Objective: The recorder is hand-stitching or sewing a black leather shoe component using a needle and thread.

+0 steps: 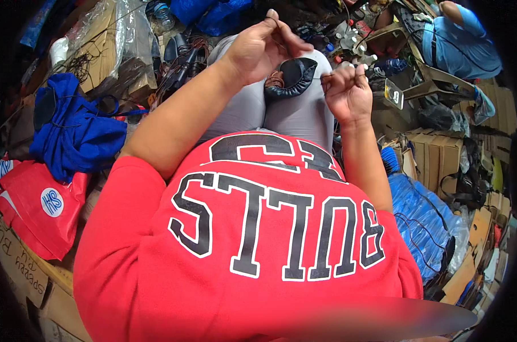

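Observation:
Above my lap, my left hand [265, 48] is raised with its fingers bent together, and a thin dark thread [277, 24] shows at its fingertips. My right hand [349, 94] is closed, its fingers curled in a pinch, with a bit of dark strand at the fingertips. Between the two hands, on my grey-clad knees, rests a black piece with a gathered, puckered edge [300, 85]; its exact kind I cannot make out. Some brown cord or strips [274, 80] lie at its left side. Neither hand visibly touches the black piece.
To my left are a blue cloth bag [78, 134], a red bag [39, 208] and plastic-wrapped cardboard [101, 48]. Small bottles [349, 43] crowd the far right, near a person in light blue [461, 48]. Blue plastic [418, 222] and stacked cardboard [435, 157] sit at my right.

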